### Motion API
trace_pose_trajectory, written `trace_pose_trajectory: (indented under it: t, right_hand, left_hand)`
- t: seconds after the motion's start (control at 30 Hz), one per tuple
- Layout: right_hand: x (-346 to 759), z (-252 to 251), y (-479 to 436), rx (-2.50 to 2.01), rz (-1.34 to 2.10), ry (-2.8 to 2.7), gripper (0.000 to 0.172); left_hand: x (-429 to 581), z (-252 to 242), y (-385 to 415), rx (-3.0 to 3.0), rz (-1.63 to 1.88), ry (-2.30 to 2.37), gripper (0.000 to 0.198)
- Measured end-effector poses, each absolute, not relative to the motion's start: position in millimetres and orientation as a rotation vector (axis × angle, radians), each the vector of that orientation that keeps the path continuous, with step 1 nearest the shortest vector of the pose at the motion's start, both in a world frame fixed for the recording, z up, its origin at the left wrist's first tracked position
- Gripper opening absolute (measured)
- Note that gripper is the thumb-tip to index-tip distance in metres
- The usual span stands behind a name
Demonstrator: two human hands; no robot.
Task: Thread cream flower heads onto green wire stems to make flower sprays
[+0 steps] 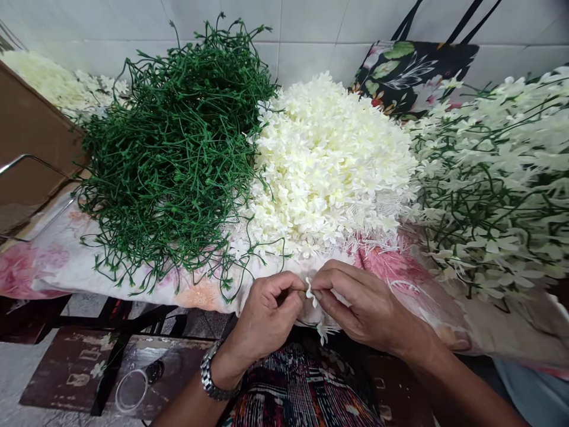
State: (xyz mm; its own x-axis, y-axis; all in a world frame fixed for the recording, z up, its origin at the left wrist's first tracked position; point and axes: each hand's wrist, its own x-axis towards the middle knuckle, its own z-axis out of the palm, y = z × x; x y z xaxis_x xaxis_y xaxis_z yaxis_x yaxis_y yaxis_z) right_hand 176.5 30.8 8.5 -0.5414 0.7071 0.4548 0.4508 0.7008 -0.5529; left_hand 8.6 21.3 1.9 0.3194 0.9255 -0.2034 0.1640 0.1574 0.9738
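Note:
My left hand point(274, 308), with a watch on its wrist, pinches what looks like a thin green plastic stem, mostly hidden by the fingers. Fingertip to fingertip with it, my right hand point(355, 299) is closed on a small white artificial flower point(310, 290). The flower sits between the two hands, just over the front edge of the table. Below them hangs another white flower point(322, 333) near my lap. A heap of green stems point(178, 154) lies beyond my left hand, and a pile of loose white blossoms point(329, 160) is straight ahead.
Assembled white flowers on green stems point(498, 196) are massed at the right. A cardboard box point(35, 136) stands at the left, and a black floral bag point(413, 77) leans on the tiled wall. A floral cloth point(195, 293) covers the table; a dark wooden stool point(66, 370) is below.

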Motion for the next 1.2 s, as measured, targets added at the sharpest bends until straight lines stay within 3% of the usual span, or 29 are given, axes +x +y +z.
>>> trace_pose_trajectory:
  t: [0.3,0.9,1.2]
  right_hand:
    - [179.8,4.7,31.2,-0.866,0.442,-2.332,0.013]
    - [172.9,-4.4,24.8,-0.917,0.266,-2.367,0.016]
    - [185.9,23.4,24.4,-0.955,0.516,-2.221,0.008]
  left_hand:
    - [11.7,-1.4,18.0,1.605,0.809,1.188,0.018]
    - [13.0,-0.4,22.6,1.651,0.85,1.224,0.02]
    - [3.0,-3.1,21.2,1.289,0.878,1.064,0.013]
